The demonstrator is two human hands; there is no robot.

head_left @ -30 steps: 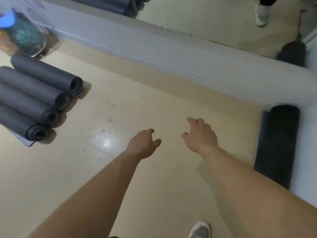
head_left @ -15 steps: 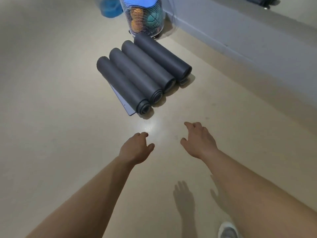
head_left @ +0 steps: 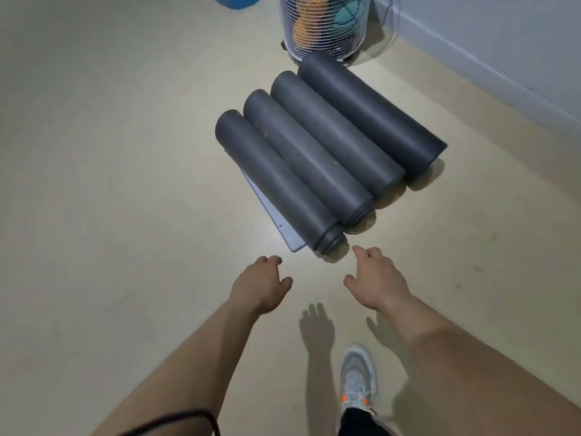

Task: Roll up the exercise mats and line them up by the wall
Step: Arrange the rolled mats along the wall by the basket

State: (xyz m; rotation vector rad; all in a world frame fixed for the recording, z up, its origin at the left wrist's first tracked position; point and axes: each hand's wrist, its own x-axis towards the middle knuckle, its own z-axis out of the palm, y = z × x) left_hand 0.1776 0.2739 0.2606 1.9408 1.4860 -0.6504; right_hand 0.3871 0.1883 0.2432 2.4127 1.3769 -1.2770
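A: Just in front of the wire basket [head_left: 325, 26], four rolled mats [head_left: 330, 146] are lying side by side; both hands are hovering short of the roll farthest from the basket [head_left: 276, 187].

B: The left hand [head_left: 259, 283] and right hand [head_left: 377, 281] are hanging palm-down, fingers [head_left: 366, 256] loosely spread, holding nothing; the sound approach, likely, is gripping that roll near both ends, so it is not uncoiling while being squared against its neighbours.

my left hand [head_left: 261, 284] & right hand [head_left: 375, 283] over bare floor [head_left: 110, 184], wide open to the left, four rolled mats [head_left: 314, 155] just ahead, packed side by side w/ no gaps, flat grey sheet [head_left: 284, 223] under nearest roll, mesh basket [head_left: 323, 29] blocks far ends, wall [head_left: 503, 42] shuts the right
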